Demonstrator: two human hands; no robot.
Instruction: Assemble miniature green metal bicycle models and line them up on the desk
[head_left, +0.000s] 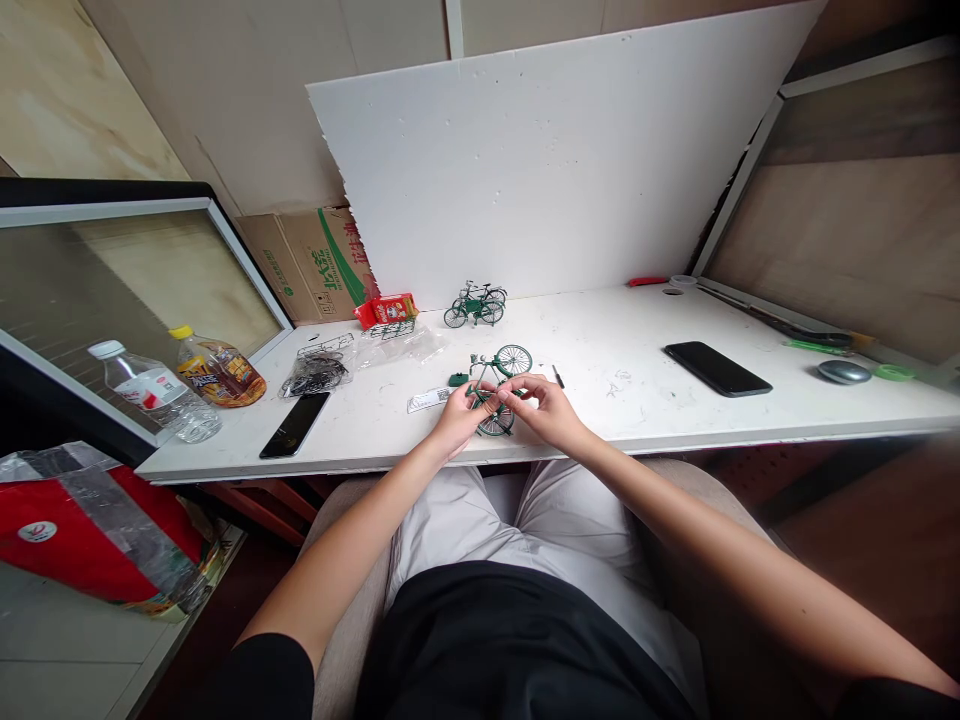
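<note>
Left hand (454, 420), right hand (549, 410) grasping green model bicycle (496, 421) near desk's front edge (675, 438); room rightward.

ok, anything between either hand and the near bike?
Nothing visible. The left hand and right hand are both already at the near bike. The green case and slip lie off to the left hand's side.

On the table (592, 335) at mid-frame, model bicycles (478, 307) are standing behind a nearer bicycle (514, 359); two bottles (217, 372) are sitting at the left, a phone (718, 368) is lying at the right.
</note>
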